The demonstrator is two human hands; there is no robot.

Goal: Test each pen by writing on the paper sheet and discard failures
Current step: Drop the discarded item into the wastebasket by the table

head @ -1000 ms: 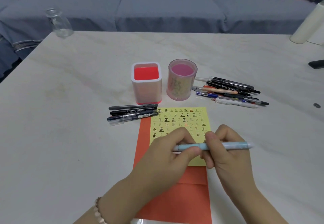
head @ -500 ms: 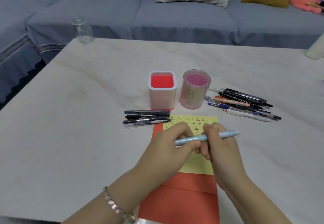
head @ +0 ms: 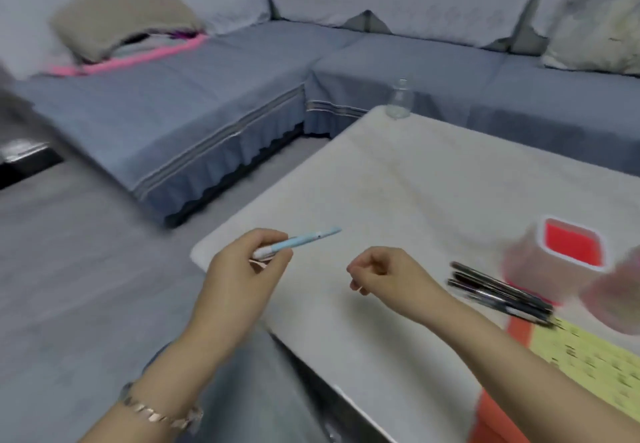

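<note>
Left hand (head: 242, 269): I grip the blue pen (head: 304, 237) by one end, above the table (head: 415, 183) corner.
Right hand (head: 384, 274): fingers curled; I cannot tell if they hold anything.
Paper (head: 588, 363): yellow, at my right, touching the black pens (head: 498, 290).

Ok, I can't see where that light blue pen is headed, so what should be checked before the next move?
1. Light blue pen secure in the left hand: ok, the fingers grip its end.
2. Right hand free: ok, its fingers are curled with nothing visible in them.
3. Discard spot in view: not ok, none shows.
4. Pen tip covered: cannot tell, the picture is blurred.
5. Yellow paper sheet on the table for the next test: ok.
6. Black pens clear of both hands: ok.
</note>
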